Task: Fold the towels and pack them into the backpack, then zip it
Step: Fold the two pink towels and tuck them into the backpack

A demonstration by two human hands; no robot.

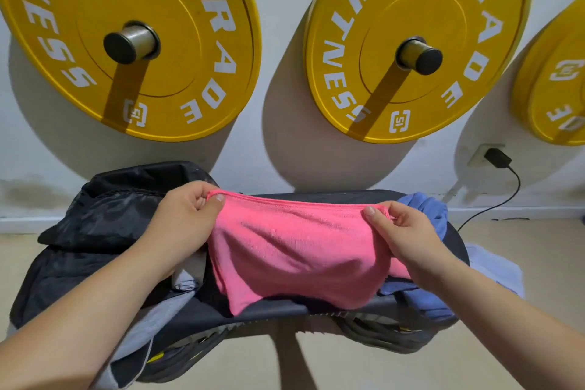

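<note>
Pink towel (297, 250) stretched side to side between left hand (186, 215) and right hand (402, 231), each pinching a top corner. Backpack (104, 215) beside left hand, probably nearer.

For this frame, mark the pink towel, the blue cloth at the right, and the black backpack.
Pink terry towel (294, 250): head view, middle of the hanging cloth.
Crumpled blue cloth (425, 209): head view, upper bunched part beside the right hand.
Black fabric backpack (104, 209): head view, dark upper panel, left of the left hand.
</note>
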